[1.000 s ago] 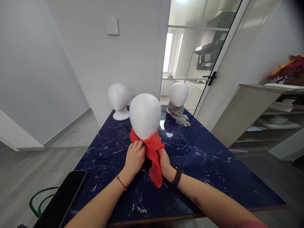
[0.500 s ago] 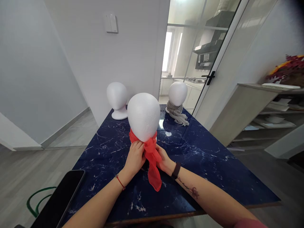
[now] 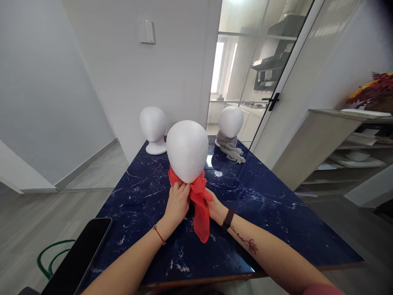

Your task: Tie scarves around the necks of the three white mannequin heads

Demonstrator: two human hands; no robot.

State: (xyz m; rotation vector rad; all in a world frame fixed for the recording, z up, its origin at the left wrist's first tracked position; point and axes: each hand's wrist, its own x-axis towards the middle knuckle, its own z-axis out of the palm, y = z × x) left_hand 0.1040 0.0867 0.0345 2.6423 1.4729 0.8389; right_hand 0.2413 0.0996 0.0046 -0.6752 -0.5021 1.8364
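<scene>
A white foam mannequin head [image 3: 187,150] stands at the middle of the table, with a red scarf [image 3: 202,217] wrapped round its neck. The scarf is gathered at the front, and one end hangs down toward me. On the left of that gather, my left hand [image 3: 178,201] is closed on the scarf just under the chin. My right hand [image 3: 216,208] is on the other side, its fingers mostly hidden behind the red cloth, which they appear to grip.
Farther back stand a bare foam head [image 3: 152,124] and another foam head [image 3: 231,121] with a grey scarf [image 3: 229,146]. A phone [image 3: 78,256] is at the near left of the blue marbled table [image 3: 260,229]. A shelf unit [image 3: 334,151] stands right of the glass door.
The scarf's gather has shifted slightly right and its hanging end sits a little higher. Both hands stay at the scarf; the view has shifted slightly.
</scene>
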